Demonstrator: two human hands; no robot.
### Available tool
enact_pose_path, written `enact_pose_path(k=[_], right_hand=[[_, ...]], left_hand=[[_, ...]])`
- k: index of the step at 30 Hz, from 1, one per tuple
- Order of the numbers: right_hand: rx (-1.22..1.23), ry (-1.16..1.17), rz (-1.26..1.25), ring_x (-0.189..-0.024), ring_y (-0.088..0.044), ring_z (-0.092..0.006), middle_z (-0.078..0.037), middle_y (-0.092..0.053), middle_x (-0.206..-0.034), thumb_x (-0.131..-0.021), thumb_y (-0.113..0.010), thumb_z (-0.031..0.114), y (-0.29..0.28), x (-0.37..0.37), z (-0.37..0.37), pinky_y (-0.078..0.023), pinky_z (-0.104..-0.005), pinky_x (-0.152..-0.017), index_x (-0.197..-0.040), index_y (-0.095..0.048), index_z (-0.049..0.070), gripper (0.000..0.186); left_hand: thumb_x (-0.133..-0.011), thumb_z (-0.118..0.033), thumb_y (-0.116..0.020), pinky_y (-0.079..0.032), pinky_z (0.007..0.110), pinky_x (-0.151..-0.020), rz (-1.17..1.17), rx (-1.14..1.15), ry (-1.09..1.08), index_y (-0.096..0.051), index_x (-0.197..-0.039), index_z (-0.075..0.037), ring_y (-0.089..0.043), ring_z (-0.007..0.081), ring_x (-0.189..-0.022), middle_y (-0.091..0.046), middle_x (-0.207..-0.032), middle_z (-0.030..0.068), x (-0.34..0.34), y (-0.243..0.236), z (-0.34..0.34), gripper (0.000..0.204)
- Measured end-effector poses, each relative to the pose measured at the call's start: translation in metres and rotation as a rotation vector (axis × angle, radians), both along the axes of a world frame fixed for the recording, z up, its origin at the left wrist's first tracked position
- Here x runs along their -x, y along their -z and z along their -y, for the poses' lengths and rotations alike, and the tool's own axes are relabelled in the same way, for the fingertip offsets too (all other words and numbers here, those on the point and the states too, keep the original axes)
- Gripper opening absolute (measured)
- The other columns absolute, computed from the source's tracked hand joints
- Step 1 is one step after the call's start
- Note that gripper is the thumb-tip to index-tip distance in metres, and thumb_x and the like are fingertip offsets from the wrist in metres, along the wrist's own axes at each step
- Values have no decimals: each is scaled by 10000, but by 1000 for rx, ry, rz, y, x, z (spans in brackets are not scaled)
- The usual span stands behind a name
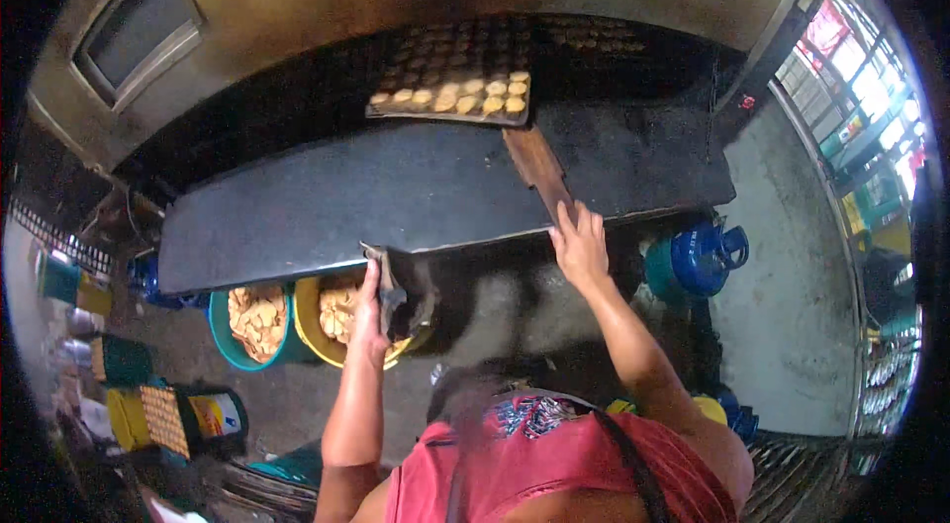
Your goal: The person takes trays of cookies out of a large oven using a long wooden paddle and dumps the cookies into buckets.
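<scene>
My right hand (581, 248) is closed around the handle end of a flat wooden paddle (535, 163). The far end of the paddle meets the near right corner of a dark baking tray (435, 115). Rows of round, pale golden biscuits (465, 95) cover that tray, which sits partly inside the dark oven opening, its front rows lit. Lower left, my left hand (369, 313) grips a folded dark grey cloth (393, 293) at the front edge of the metal shelf. Part of the cloth hangs over a yellow bucket.
A wide dark metal shelf (336, 196) runs below the oven mouth. Under it stand a teal bucket (217, 333) and a yellow bucket (322, 345) of flat tan pieces. A blue gas cylinder (698, 259) is at right. More biscuits (594, 33) lie deeper in the oven.
</scene>
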State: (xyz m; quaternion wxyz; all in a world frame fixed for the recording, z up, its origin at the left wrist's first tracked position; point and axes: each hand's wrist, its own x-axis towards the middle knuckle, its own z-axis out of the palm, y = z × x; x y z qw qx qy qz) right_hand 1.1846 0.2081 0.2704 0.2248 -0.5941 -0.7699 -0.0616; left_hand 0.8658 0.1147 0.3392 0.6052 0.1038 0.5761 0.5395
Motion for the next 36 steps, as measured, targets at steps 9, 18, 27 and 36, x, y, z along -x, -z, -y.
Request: enact_pose_path(k=[9,18,27,36], right_hand=[[94,-167,-27,-1085,-432,-389,-215,-416,-1326,-834,-629,262,21,-118,98,-396,-462,-927,-1295,-503,58,519],[65,-273,-90,-1098,-432,-368,-182,-448,-1279,-833,-642,251,7,-116,70,-429,-440,-901,-1268,-526,89,478],[119,-405,-68,-1104,-451,-349,-157,-471,-1280,-733,-720,220,24,-199,100,-434,-416,-924,-1290,-517,123,602],[595,-178,-203,-891,-628,-382,-206,-654,-921,-596,-762,200,-18,-212,86,-499,-417,-758,-1150,-557,58,607]], left_hand=[[-867,-601,-510,-502,384,-837,-131,73,-199,-595,-1146,-90,-626,236,-913,-643,-1053,93,-93,15,-11,588],[-903,-582,-455,-496,416,-822,-1,-134,-236,-603,-1134,-95,-620,235,-916,-652,-1042,81,-145,43,-21,559],[-954,-459,-449,-449,395,-889,-101,-131,-286,-490,-1257,-27,-559,245,-1012,-584,-1146,113,-171,120,-10,529],[-883,-256,-621,-519,388,-805,392,-240,-536,-598,-1023,-48,-635,229,-828,-657,-914,92,-114,124,56,252]])
